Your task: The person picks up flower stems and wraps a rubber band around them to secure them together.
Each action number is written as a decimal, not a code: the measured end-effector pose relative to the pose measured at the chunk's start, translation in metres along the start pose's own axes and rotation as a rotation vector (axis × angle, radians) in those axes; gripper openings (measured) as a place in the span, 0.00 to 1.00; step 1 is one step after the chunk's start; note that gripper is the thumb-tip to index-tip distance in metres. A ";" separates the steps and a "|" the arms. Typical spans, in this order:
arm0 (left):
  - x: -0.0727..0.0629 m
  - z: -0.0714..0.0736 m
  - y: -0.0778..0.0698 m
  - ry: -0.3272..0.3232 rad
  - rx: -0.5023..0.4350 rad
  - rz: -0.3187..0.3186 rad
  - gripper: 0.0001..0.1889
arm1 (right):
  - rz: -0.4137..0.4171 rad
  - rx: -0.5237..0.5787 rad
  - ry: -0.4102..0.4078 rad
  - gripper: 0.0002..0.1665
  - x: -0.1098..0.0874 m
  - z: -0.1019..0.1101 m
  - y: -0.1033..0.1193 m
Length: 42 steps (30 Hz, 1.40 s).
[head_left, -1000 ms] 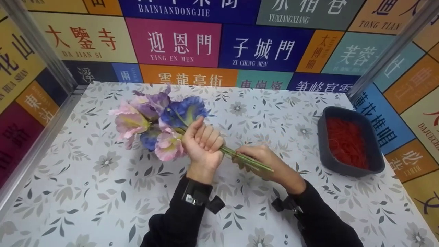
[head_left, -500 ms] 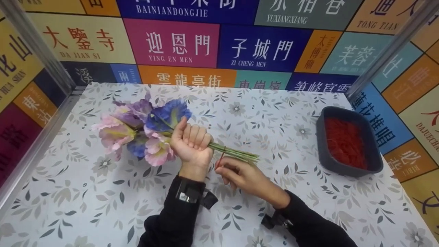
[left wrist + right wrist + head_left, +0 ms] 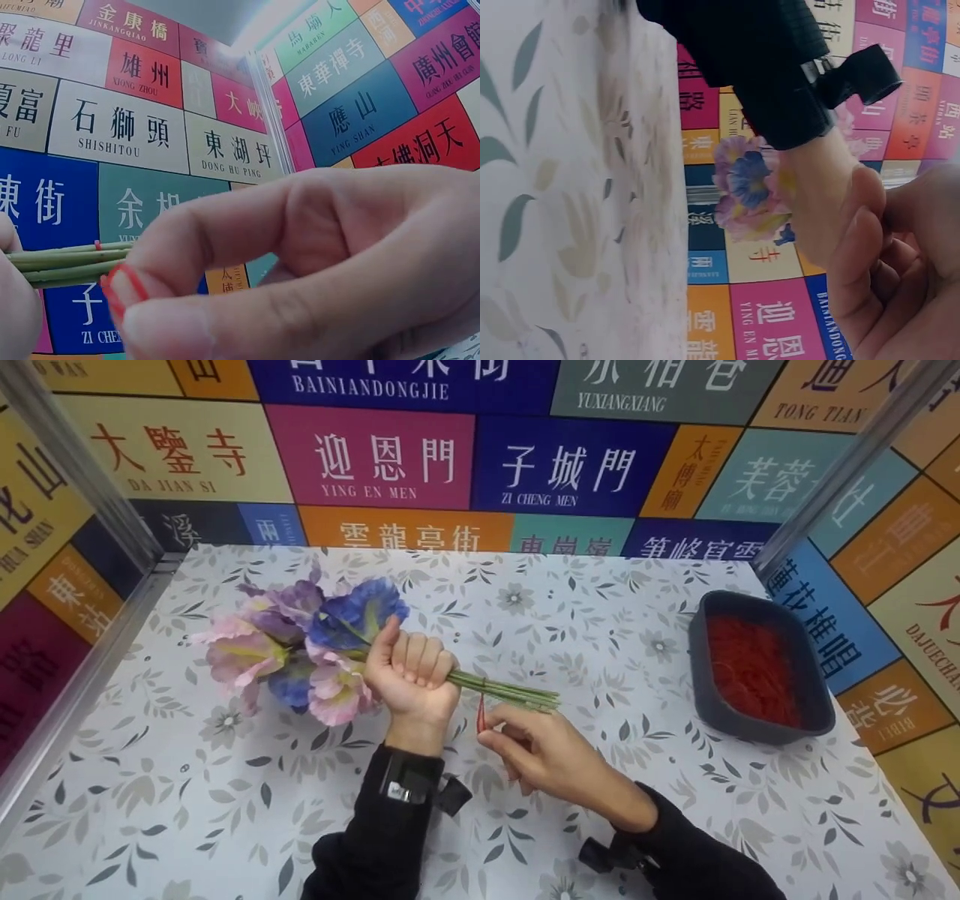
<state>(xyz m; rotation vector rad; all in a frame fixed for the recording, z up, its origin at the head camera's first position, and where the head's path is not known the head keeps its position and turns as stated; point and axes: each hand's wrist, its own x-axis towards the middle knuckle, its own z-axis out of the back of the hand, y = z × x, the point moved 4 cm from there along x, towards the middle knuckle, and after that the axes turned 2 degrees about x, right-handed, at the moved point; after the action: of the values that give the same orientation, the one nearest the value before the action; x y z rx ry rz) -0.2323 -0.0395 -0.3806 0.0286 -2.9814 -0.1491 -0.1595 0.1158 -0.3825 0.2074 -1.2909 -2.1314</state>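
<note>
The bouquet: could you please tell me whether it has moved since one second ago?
Yes: in the head view, the bouquet has shifted left, away from the box.

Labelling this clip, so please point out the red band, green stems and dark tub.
Red band (image 3: pixel 481 714): head view, stretched middle.
Green stems (image 3: pixel 510 691): head view, exposed length.
Dark tub (image 3: pixel 702 667): head view, left wall.

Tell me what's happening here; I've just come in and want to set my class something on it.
A person's left hand grips a bunch of pink, purple and blue flowers by the stems. The right hand pinches a red band, stretched down from the stems, which it seems to loop round; the band has not yet been let go. A dark tub holding a tangle of red strands stands apart on the patterned table.
</note>
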 end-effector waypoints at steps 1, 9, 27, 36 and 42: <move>0.000 0.000 0.000 -0.002 -0.001 -0.004 0.31 | -0.014 0.010 -0.003 0.10 -0.001 0.001 0.001; 0.001 0.002 -0.002 -0.010 0.016 -0.031 0.31 | 0.049 -0.224 -0.111 0.06 -0.006 -0.001 0.004; -0.002 0.005 0.017 0.062 0.206 0.063 0.30 | 0.545 -0.882 -0.399 0.06 -0.018 0.039 0.038; -0.001 0.008 0.023 0.076 0.221 0.223 0.31 | 0.551 -0.916 -0.357 0.05 -0.015 0.065 0.027; -0.001 0.013 0.030 0.035 0.231 0.301 0.31 | 0.552 -0.886 -0.406 0.07 -0.007 0.075 0.012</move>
<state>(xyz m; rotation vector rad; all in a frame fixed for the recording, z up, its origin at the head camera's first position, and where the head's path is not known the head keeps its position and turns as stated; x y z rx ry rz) -0.2337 -0.0080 -0.3906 -0.3840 -2.9067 0.2286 -0.1818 0.1720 -0.3356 -0.8774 -0.3928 -2.0679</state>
